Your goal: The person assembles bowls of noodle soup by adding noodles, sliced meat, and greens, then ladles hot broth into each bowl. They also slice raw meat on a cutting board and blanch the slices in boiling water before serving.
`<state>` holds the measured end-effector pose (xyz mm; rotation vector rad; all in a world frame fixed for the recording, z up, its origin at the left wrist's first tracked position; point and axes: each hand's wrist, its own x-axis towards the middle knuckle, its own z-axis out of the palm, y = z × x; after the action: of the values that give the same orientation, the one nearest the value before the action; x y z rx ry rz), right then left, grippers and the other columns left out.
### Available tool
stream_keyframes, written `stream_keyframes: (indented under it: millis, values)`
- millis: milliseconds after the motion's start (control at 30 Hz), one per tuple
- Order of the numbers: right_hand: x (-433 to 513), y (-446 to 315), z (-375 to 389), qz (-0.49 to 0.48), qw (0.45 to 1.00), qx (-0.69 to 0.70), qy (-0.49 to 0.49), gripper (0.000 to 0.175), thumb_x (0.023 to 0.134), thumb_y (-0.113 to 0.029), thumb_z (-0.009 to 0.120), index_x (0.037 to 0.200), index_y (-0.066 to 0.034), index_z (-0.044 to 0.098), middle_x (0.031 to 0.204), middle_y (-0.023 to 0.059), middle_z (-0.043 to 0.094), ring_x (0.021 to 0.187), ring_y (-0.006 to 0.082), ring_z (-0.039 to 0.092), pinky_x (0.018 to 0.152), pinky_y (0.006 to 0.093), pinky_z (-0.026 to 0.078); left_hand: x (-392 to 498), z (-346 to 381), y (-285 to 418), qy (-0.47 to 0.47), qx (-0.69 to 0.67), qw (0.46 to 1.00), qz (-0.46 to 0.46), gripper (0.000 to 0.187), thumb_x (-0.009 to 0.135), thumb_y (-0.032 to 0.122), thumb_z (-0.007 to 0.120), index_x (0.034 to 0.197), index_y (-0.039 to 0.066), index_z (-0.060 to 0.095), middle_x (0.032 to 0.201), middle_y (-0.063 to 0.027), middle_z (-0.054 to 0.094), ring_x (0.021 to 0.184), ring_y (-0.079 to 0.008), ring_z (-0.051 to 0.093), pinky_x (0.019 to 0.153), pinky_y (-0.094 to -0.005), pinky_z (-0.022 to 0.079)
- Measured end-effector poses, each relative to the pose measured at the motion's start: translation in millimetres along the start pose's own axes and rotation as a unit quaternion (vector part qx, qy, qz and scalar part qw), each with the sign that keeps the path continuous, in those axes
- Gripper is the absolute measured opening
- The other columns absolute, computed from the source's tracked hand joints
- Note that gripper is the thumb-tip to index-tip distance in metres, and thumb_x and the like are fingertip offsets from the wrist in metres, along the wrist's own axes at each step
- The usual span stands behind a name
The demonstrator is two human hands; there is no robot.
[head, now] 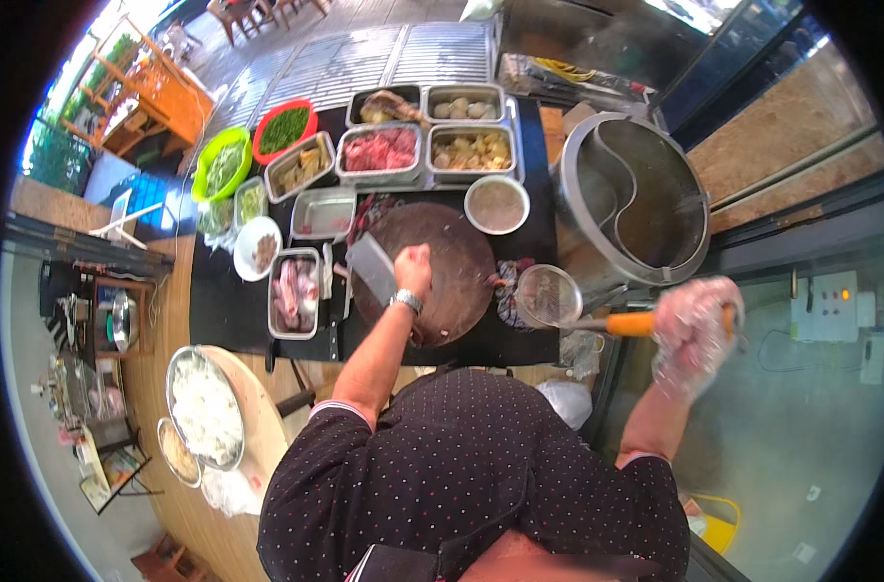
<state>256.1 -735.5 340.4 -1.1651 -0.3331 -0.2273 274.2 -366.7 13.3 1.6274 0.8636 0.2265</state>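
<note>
My left hand (414, 270), bare with a metal watch at the wrist, is closed above the round wooden chopping block (453, 291). A cleaver (373, 265) lies at the block's left side, close against that hand; whether the fingers grip anything is hidden. On the right, my right hand (693, 331) wears a clear plastic glove and grips the orange handle of a mesh strainer (550, 297). The strainer's round basket is over the table's right edge, beside a patterned cloth (513, 291). A white bowl of broth (496, 204) stands at the block's upper right.
A large divided pot (635, 196) of liquid stands at the right. Metal trays of raw meat (379, 150) and other food line the table's back. A tray of bones (294, 293), a knife (333, 340) and a white bowl (258, 248) are at the left. A noodle basin (205, 407) sits lower left.
</note>
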Motion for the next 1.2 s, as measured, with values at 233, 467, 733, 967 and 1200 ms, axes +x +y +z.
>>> stream_keyframes:
  millis: [233, 467, 733, 967, 1200]
  values:
    - [10, 103, 115, 0.098, 0.960, 0.003, -0.263, 0.008, 0.095, 0.006, 0.066, 0.101, 0.0016, 0.062, 0.087, 0.0102, 0.067, 0.074, 0.0120, 0.063, 0.057, 0.0263, 0.050, -8, -33, 80, -0.125, -0.163, 0.979, 0.018, 0.028, 0.099, 0.034, 0.070, 0.093, 0.008, 0.064, 0.064, 0.0049, 0.054, 0.045, -0.0065, 0.045, 0.038, -0.0275, 0.039]
    - [1, 109, 150, -0.033, 0.902, -0.220, -0.371, 0.011, 0.093, -0.003, 0.070, 0.101, -0.0005, 0.065, 0.091, 0.0103, 0.070, 0.082, 0.0156, 0.067, 0.074, 0.0344, 0.057, -19, -13, 35, -0.333, 0.012, 0.940, 0.075, 0.041, 0.104, 0.042, 0.064, 0.092, 0.003, 0.068, 0.069, -0.0029, 0.063, 0.057, -0.0124, 0.060, 0.051, -0.0318, 0.049]
    - [-43, 104, 111, 0.147, 0.938, -0.299, -0.094, 0.026, 0.092, -0.002, 0.073, 0.117, -0.0014, 0.066, 0.107, 0.0063, 0.072, 0.097, 0.0143, 0.067, 0.091, 0.0312, 0.056, -35, -45, 44, -0.344, -0.022, 0.936, 0.063, 0.036, 0.106, 0.029, 0.063, 0.119, -0.003, 0.071, 0.097, -0.0057, 0.073, 0.081, -0.0125, 0.068, 0.071, -0.0293, 0.060]
    - [-59, 119, 61, 0.061, 0.919, -0.079, 0.382, 0.022, 0.103, -0.023, 0.068, 0.090, -0.0107, 0.055, 0.073, -0.0032, 0.052, 0.061, 0.0081, 0.052, 0.062, 0.0267, 0.052, -60, -135, 36, -0.176, -0.107, 0.968, 0.145, 0.020, 0.102, 0.018, 0.071, 0.112, 0.001, 0.072, 0.090, -0.0008, 0.068, 0.076, -0.0064, 0.061, 0.067, -0.0231, 0.052]
    - [36, 21, 17, -0.139, 0.925, -0.068, 0.346, 0.045, 0.108, -0.030, 0.056, 0.073, -0.0197, 0.029, 0.067, -0.0058, 0.026, 0.056, 0.0089, 0.025, 0.054, 0.0284, 0.028, -137, -237, -100, -0.210, 0.163, 0.933, 0.244, 0.019, 0.097, 0.019, 0.074, 0.110, 0.005, 0.073, 0.101, -0.0118, 0.072, 0.082, -0.0277, 0.071, 0.075, -0.0362, 0.058]
